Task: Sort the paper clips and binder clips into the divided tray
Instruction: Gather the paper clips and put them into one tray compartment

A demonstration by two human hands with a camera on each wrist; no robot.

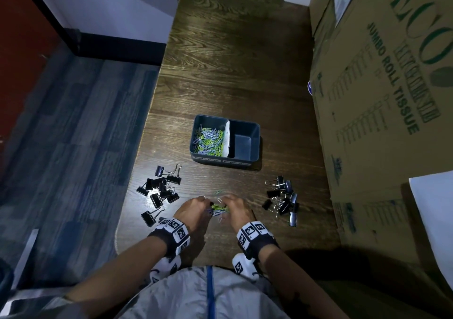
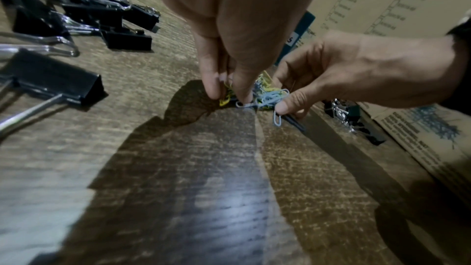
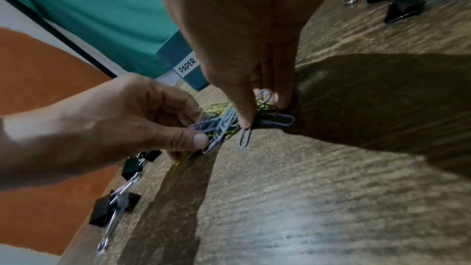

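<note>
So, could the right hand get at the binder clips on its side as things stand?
Probably yes, once freed: the right hand is pinching the paper clip bunch with the left hand. The right-side binder clips lie on bare table beside it, nothing between.

Office storeroom: carpet tiles (image 1: 73, 134), wooden desk (image 1: 232, 61), tissue cartons (image 1: 382, 85).

Your head camera is looking steeply down from above at the wooden table (image 1: 232, 61), taking in the whole work area from some distance. Your left wrist camera is sitting low and close, looking along the left hand (image 2: 229, 27) toward its fingertips. Your right wrist camera is doing the same along the right hand (image 3: 242, 27). All three views are sharing the bunch of paper clips (image 1: 219, 208) between your hands, and each wrist view is also catching the opposite hand.
</note>
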